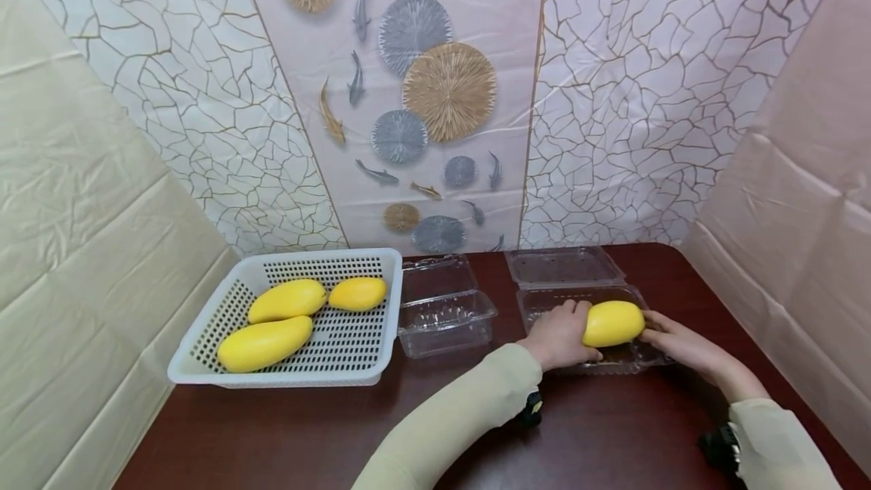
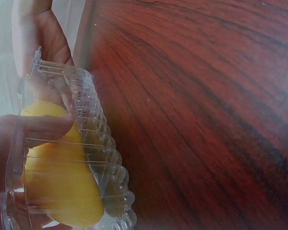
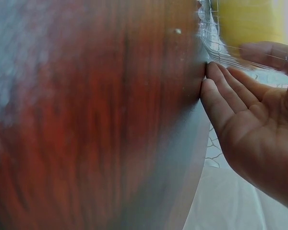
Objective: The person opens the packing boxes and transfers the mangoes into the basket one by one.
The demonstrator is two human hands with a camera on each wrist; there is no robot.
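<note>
In the head view my left hand [image 1: 561,335] holds a yellow mango [image 1: 614,324] by its left end, in the base of a clear plastic clamshell container [image 1: 534,301] at the table's right. Through the plastic wall in the left wrist view, the thumb lies across the mango [image 2: 62,182]. My right hand [image 1: 687,346] is at the container's right end. The right wrist view has its fingers [image 3: 233,91] outside the wall, low by the table, and the thumb over the rim inside, near the mango. The container's lid [image 1: 565,266] lies folded back behind.
A white perforated basket [image 1: 286,379] on the left holds three more mangoes [image 1: 265,344]. Between it and my hands stands a second clear clamshell container [image 1: 445,331], its lid laid back. Fabric walls enclose the dark red wooden table [image 1: 286,437] at the back and sides.
</note>
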